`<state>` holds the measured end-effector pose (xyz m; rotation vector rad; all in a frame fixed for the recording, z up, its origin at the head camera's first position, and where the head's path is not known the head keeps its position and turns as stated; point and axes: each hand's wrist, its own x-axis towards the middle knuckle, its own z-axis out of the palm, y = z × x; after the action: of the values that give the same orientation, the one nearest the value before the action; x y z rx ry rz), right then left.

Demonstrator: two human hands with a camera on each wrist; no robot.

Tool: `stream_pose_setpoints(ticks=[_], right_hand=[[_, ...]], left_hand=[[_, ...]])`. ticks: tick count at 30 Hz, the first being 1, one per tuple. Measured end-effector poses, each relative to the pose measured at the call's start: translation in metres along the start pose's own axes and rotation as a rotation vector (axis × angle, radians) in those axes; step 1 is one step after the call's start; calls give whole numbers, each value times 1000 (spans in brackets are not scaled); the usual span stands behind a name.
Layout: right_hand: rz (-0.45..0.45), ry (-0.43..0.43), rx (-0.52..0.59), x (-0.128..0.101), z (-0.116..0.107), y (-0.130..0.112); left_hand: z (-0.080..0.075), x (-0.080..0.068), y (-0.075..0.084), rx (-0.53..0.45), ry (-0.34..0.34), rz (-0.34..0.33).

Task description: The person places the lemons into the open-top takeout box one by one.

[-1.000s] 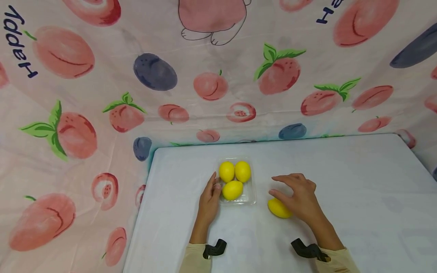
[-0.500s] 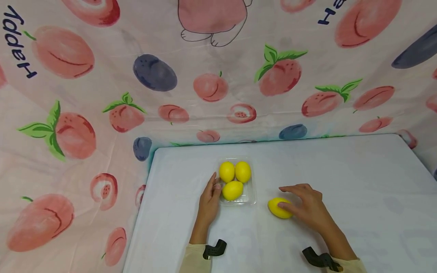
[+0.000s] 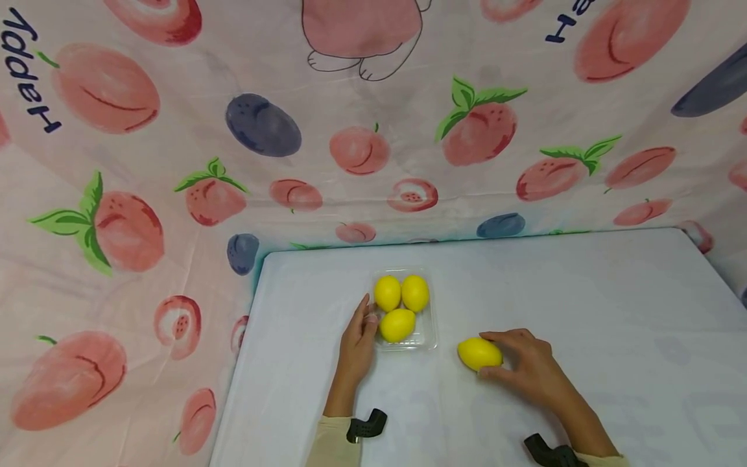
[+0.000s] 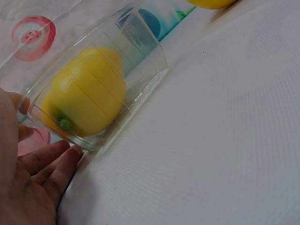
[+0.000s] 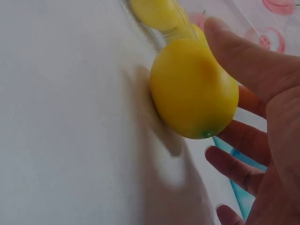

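Note:
Three yellow lemons [image 3: 398, 325] sit in a clear plastic box [image 3: 432, 331] on the white table. At the box's left side is my left hand [image 3: 357, 340]; its thumb and a finger lie on either side of the rim, holding it. In the left wrist view one lemon [image 4: 89, 89] shows through the box wall, with other fingertips [image 4: 70, 161] close below. To the right of the box, my right hand [image 3: 528, 363] grips the right end of a loose lemon [image 3: 478, 354] between thumb and index finger. The right wrist view shows this lemon [image 5: 192, 89] beside the thumb, the lower fingers spread apart.
A white cloth covers the table [image 3: 583, 292]. Behind and to the left hangs a pink curtain [image 3: 175, 130] printed with fruit. Black wrist mounts [image 3: 367, 425] sit at the sleeves.
My right hand has drawn back toward the lower right, and its index finger has come down, so thumb and index now enclose the loose lemon's end. The left hand and box stay still.

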<state>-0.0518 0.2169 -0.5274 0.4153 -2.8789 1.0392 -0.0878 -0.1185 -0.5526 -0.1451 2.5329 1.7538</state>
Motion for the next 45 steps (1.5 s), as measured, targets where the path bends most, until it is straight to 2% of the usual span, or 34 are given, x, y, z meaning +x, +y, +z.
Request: stream_pose_setpoints(ticks=[7,15,22,33,40,45], right_hand=[[79,-78,1,-6,0,3],[63,-59,32,-8,3,2],[90,-64,33,-9,8,-1],[88,18,58,-9,16,-6],[28,122,35,-6,18,-6],[-15,172,67,-3,17,-6]], left_hand=[[0,-1,1,-11,-1,-9],[0,-1,0,-6,0,-3],[-1,-1,0,-1,-1,6],[-2,-1,-1,-1,-6,12],[-2,0,-3,-5,-10,15],[-1,0,-3,-2,-8,15]])
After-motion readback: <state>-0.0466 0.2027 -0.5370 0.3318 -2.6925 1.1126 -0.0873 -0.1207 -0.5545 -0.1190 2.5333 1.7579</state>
